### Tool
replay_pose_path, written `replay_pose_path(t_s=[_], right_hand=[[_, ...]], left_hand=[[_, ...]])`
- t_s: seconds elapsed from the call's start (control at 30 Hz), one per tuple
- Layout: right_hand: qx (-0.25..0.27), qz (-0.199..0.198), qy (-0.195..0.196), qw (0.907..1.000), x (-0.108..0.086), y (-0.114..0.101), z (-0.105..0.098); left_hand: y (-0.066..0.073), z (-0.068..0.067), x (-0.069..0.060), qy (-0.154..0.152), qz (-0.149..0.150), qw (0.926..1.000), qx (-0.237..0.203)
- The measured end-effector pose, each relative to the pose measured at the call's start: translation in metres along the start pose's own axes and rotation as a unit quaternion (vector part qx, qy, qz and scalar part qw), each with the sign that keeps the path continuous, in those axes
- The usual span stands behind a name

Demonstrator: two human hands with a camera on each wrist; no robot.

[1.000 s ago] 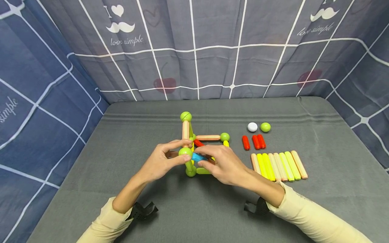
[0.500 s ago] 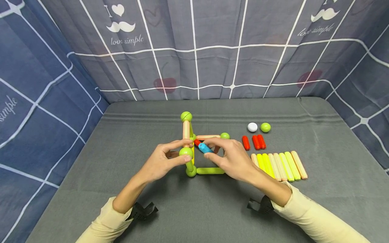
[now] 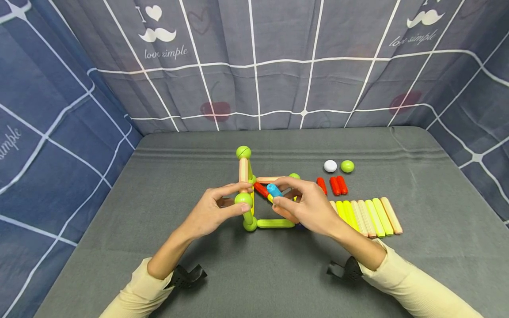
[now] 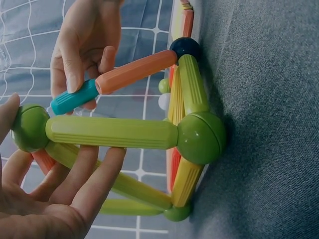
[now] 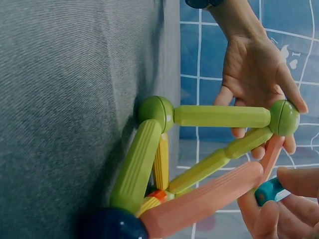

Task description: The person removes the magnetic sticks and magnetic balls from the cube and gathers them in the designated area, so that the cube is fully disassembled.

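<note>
A magnetic stick-and-ball frame stands on the table. My left hand (image 3: 210, 210) holds its raised near green ball (image 3: 243, 199) between thumb and fingers. That ball sits atop an upright green stick (image 4: 112, 132). My right hand (image 3: 310, 205) pinches a short blue stick (image 3: 274, 190), which points up and left, apart from the green ball. In the left wrist view, a wood-coloured stick (image 4: 137, 71) slants up from a dark blue ball (image 4: 185, 48) to the blue stick; I cannot tell whether they join. Red stick (image 3: 260, 189) and green stick (image 3: 275, 223) lie low in the frame.
Right of the frame lie a white ball (image 3: 330, 166), a green ball (image 3: 347, 166) and short red sticks (image 3: 335, 186). A row of yellow, green and wood-coloured sticks (image 3: 363, 218) lies nearer. Patterned cloth (image 3: 278, 88) hangs behind the table.
My right hand has drawn the blue stick away from the raised green ball, to the right and slightly farther back, and tilted its end upward. The left hand has kept its place.
</note>
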State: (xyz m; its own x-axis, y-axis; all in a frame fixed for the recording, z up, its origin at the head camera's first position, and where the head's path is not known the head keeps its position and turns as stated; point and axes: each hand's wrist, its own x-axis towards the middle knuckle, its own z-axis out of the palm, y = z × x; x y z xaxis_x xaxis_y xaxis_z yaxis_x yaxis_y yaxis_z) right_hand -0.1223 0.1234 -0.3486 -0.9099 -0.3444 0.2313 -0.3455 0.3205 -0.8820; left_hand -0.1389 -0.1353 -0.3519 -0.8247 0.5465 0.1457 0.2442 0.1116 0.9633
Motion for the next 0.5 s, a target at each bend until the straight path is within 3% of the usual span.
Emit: replay_pose_path(t_s=[0.2,0.33,0.5], right_hand=[[-0.043,-0.002,0.047,0.9980,-0.003,0.005,-0.008],[-0.045,-0.014,0.068,0.9966,-0.006,0.016,-0.020],[-0.059,0.012,0.094,0.9938,-0.012,0.030,-0.042]], left_hand=[[0.000,0.000,0.000,0.001,0.004,1.0000,0.006],[-0.001,0.000,0.000,0.003,0.011,0.9999,0.009],[-0.001,0.000,0.001,0.004,0.024,0.9997,0.010]])
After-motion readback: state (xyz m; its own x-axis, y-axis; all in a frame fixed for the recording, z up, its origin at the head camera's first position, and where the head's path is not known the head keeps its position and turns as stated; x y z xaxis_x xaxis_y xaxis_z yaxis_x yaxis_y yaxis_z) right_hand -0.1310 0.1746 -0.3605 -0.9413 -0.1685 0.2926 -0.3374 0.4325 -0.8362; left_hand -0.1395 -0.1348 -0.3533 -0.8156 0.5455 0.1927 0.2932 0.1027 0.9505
